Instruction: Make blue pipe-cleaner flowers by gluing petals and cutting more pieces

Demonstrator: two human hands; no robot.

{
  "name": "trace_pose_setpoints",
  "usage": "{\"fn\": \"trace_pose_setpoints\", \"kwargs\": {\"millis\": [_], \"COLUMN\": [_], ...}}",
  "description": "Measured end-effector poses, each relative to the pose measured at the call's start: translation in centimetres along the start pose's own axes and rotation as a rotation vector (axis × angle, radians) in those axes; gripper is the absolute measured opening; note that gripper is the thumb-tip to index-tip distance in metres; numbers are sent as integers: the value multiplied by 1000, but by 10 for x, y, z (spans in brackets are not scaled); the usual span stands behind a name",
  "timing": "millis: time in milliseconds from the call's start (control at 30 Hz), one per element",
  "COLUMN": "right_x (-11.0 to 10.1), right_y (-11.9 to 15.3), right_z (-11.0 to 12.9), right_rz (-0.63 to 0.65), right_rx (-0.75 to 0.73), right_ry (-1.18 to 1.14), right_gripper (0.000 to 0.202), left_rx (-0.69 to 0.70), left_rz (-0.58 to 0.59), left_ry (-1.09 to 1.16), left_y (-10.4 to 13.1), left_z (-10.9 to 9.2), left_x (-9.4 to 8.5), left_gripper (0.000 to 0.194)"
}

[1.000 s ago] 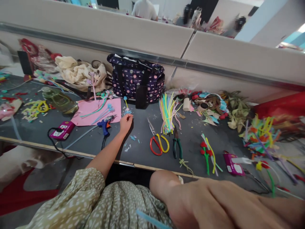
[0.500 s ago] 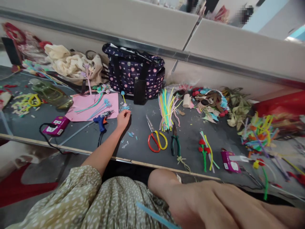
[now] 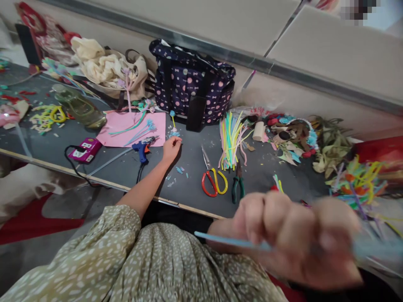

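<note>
Close to the camera, my right hand (image 3: 296, 235) is closed round a light-blue pipe cleaner (image 3: 231, 240). One end points left over my lap; the blurred far part runs out to the right. My left hand (image 3: 171, 150) rests on the table with its fingers curled together. What it holds, if anything, is hidden. Just behind its fingertips are small blue pieces (image 3: 174, 133) and a yellow-stemmed blue flower (image 3: 172, 114). To its left lies a blue glue gun (image 3: 142, 149); scissors (image 3: 214, 180) with red and yellow handles lie to its right.
Green-handled pliers (image 3: 238, 188) lie near a bundle of coloured pipe cleaners (image 3: 232, 140). A phone (image 3: 195, 113) leans against a dark patterned bag (image 3: 192, 84). Pink paper (image 3: 157, 128), a bottle (image 3: 78, 107) and a purple box (image 3: 85, 149) are on the left. More craft pieces (image 3: 355, 184) lie at right.
My right hand has risen and now shows its curled fingers, with the pipe cleaner lying flatter. It covers the red-topped stems. The view has shifted; my left hand stays in place on the table.
</note>
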State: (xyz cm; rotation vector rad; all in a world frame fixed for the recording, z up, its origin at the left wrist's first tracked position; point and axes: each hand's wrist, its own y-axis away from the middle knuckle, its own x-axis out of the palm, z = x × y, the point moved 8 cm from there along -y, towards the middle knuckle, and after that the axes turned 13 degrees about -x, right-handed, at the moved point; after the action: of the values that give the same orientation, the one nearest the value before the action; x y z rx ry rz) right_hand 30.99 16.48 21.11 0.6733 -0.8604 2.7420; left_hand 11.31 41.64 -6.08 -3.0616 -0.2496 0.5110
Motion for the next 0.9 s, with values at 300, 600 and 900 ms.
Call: {"fn": "trace_pose_setpoints", "kwargs": {"millis": [300,600,900], "right_x": [-22,16,30], "right_y": [0,35,63], "right_z": [-189,-293,-316], "right_rz": [-340,-304,-312], "right_rx": [403,602,597], "right_ry": [-351,-317,-143], "right_gripper": [17,25,25], "left_rx": [-12,-40,-141], "left_rz": [79,216,248], "left_ry": [260,529,649], "left_y": [5,18,19], "left_z": [-10,-14,-17], "left_x": [-6,-16,-23], "left_gripper": [19,50,42]}}
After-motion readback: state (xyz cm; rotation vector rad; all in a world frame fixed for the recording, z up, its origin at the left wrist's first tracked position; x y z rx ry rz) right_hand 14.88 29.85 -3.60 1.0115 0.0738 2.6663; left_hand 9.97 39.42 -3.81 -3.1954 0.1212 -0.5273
